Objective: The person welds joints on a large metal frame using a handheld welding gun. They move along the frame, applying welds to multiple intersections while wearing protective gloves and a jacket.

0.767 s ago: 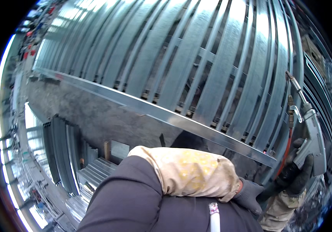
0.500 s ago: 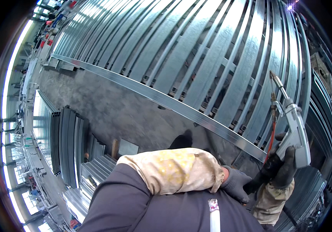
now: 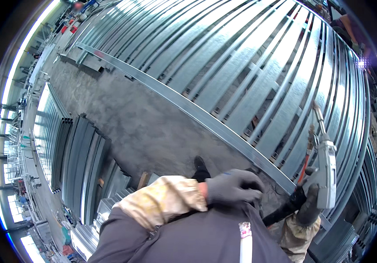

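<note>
My right hand (image 3: 310, 204), in a dark glove, is closed round the grip of a grey welding gun (image 3: 327, 171). Its narrow nozzle points away over the metal frame of galvanized slats (image 3: 241, 109). A thin orange-red hose (image 3: 304, 168) runs along the gun, and a thick black cable (image 3: 285, 210) leads back from the grip. In a grey knit glove, my left hand (image 3: 234, 186) is held before my body, apart from the gun. Its fingers curl toward the thumb; whatever may be between them is hidden.
A long rail (image 3: 188, 105) edges the frame's near side. Stacked metal profiles (image 3: 83, 166) stand at left, with more (image 3: 337, 241) at lower right. Bright welding light (image 3: 362, 63) shows at far right near another person's arm (image 3: 348, 28). A white, cigarette-like stick (image 3: 246, 245) shows below.
My left hand has moved left and up, away from the right wrist and cable. The view has shifted; the gun, still in my right hand, sits lower and more upright.
</note>
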Action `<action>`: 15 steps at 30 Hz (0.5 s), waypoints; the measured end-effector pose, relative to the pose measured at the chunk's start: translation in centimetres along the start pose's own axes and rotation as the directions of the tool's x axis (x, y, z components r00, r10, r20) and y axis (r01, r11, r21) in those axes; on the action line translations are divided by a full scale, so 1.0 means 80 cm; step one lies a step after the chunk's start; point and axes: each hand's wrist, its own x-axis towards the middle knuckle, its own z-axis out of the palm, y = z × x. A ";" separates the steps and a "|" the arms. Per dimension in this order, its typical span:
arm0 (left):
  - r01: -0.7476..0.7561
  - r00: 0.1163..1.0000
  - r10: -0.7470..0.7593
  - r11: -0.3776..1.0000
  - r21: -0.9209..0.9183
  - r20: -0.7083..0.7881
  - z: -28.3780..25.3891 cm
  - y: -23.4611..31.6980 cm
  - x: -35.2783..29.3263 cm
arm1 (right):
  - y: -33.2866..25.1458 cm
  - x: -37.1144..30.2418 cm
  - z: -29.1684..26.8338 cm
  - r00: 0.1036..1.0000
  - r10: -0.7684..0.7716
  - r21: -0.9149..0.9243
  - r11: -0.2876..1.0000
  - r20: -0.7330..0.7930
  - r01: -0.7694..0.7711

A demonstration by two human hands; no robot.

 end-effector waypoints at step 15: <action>-0.786 0.619 0.784 0.617 -0.042 -0.053 -0.247 0.247 -0.173 | -0.062 0.220 0.346 0.956 -0.276 0.083 0.960 0.102 0.268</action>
